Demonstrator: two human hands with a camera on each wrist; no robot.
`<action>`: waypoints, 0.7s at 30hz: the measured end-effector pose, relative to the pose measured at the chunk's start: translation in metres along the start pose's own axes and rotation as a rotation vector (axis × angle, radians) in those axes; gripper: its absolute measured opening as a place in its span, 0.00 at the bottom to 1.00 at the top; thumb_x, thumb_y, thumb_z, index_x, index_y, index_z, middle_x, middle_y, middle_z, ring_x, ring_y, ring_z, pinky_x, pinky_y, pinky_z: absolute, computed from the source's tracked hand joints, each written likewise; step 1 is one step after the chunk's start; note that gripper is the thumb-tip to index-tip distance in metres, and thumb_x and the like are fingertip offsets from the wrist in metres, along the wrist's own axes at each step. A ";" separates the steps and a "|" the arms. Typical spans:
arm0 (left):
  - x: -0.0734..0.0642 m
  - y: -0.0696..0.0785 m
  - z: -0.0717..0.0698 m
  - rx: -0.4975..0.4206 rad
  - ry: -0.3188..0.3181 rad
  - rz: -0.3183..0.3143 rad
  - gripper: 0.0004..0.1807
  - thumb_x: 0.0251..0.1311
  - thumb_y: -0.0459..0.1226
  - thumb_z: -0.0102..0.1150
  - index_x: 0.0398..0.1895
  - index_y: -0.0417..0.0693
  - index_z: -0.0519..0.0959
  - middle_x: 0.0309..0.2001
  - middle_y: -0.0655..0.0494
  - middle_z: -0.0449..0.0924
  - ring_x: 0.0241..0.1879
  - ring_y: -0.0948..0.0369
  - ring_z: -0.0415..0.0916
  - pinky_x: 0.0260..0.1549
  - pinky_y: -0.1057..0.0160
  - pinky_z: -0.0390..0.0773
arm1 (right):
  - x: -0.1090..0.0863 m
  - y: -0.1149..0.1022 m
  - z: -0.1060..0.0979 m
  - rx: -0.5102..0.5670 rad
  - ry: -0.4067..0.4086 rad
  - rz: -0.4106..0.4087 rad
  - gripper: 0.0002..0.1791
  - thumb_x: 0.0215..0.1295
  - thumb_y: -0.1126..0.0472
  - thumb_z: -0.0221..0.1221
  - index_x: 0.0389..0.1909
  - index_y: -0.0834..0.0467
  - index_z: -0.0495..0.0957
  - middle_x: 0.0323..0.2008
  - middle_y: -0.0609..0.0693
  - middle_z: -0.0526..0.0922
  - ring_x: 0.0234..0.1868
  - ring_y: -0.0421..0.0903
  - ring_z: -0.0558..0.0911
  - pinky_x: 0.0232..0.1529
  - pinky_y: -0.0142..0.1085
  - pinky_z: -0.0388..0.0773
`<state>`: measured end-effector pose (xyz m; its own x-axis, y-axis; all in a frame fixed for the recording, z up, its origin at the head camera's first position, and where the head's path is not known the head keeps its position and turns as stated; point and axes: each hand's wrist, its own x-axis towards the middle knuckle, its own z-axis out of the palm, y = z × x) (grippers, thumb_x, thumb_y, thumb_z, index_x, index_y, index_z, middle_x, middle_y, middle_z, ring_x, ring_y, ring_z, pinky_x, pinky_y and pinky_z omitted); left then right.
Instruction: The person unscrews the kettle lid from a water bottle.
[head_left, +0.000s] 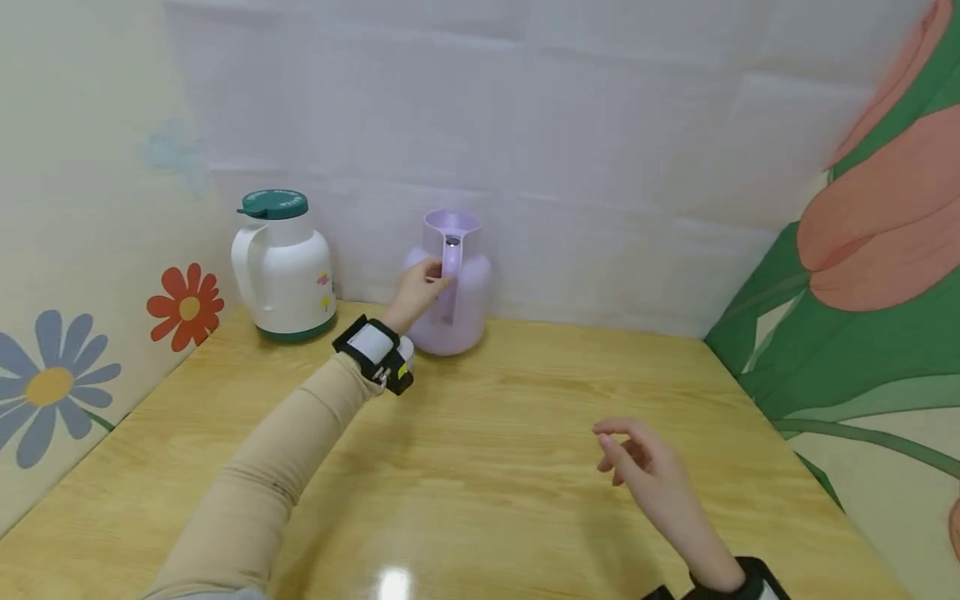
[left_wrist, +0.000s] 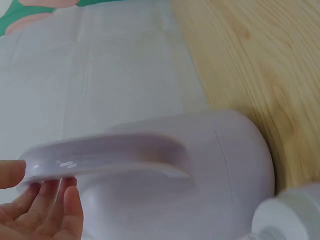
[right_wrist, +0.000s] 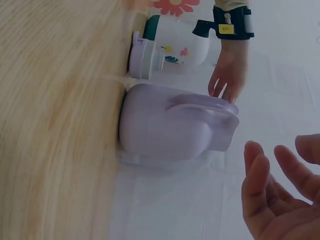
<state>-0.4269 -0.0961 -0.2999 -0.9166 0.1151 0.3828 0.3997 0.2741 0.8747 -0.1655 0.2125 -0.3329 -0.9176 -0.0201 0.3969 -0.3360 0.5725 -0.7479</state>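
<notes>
A pale purple thermos jug [head_left: 468,312] stands upright against the back cloth, its open mouth upward and its handle [head_left: 451,262] facing me. My left hand [head_left: 420,292] holds the upper part of that handle. In the left wrist view, the thumb is on one side of the handle [left_wrist: 100,152] and the curled fingers [left_wrist: 47,200] are on the other. My right hand [head_left: 645,467] hovers over the table's right side, fingers loosely bent, with nothing in it. In the right wrist view, the purple-and-white lid [right_wrist: 142,59] is on the table beside the jug.
A white thermos jug [head_left: 296,271] with a green lid stands at the back left. The wooden table [head_left: 525,467] meets a hanging white cloth [head_left: 600,167] behind, with flower-printed walls on both sides.
</notes>
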 end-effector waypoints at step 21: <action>-0.098 0.021 -0.108 0.186 0.539 -0.077 0.19 0.70 0.28 0.45 0.61 0.27 0.68 0.56 0.32 0.70 0.51 0.44 0.67 0.51 0.56 0.68 | 0.002 0.008 0.008 -0.027 -0.141 0.036 0.09 0.76 0.65 0.55 0.42 0.64 0.83 0.35 0.51 0.86 0.28 0.35 0.79 0.27 0.33 0.77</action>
<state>-0.3286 -0.2048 -0.2866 -0.7918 -0.4014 0.4603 0.2799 0.4313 0.8577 -0.1718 0.2105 -0.3423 -0.9505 -0.1128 0.2897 -0.2979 0.5969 -0.7450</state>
